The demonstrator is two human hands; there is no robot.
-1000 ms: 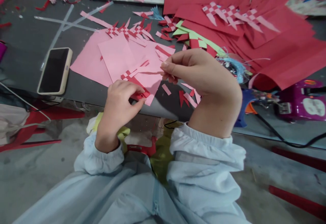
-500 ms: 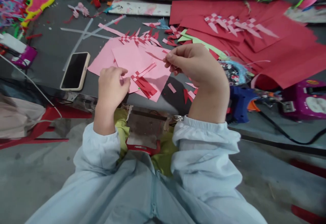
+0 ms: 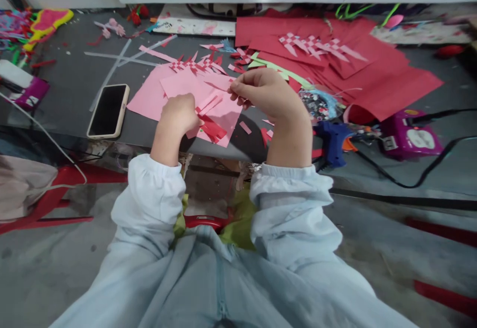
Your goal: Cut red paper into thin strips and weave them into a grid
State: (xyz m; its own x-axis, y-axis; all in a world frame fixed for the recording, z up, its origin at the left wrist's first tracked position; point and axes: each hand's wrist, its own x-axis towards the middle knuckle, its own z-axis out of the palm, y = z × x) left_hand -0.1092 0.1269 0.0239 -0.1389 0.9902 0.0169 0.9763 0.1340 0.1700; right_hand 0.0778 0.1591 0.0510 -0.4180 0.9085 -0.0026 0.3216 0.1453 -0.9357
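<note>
A woven red and pink paper piece (image 3: 213,128) with loose strip ends lies on pink paper sheets (image 3: 145,92) near the table's front edge. My left hand (image 3: 179,114) is closed at the left end of this piece; its fingertips are mostly hidden behind the hand. Above the right part of the pink sheets, my right hand (image 3: 266,92) pinches with thumb and forefinger; what lies between the fingertips is too small to make out. Several finished woven pieces (image 3: 194,64) sit along the back of the pink sheets.
A phone (image 3: 108,111) lies at the left, beside crossed translucent strips (image 3: 115,67). Red sheets (image 3: 395,79) with more woven pieces (image 3: 320,47) are stacked at the back right. A blue glue gun (image 3: 333,143) and a purple box (image 3: 410,136) stand at the right.
My left hand has moved right onto the woven piece and its fingers have closed. My right hand keeps its pinch over the sheets. The whole view has shifted slightly.
</note>
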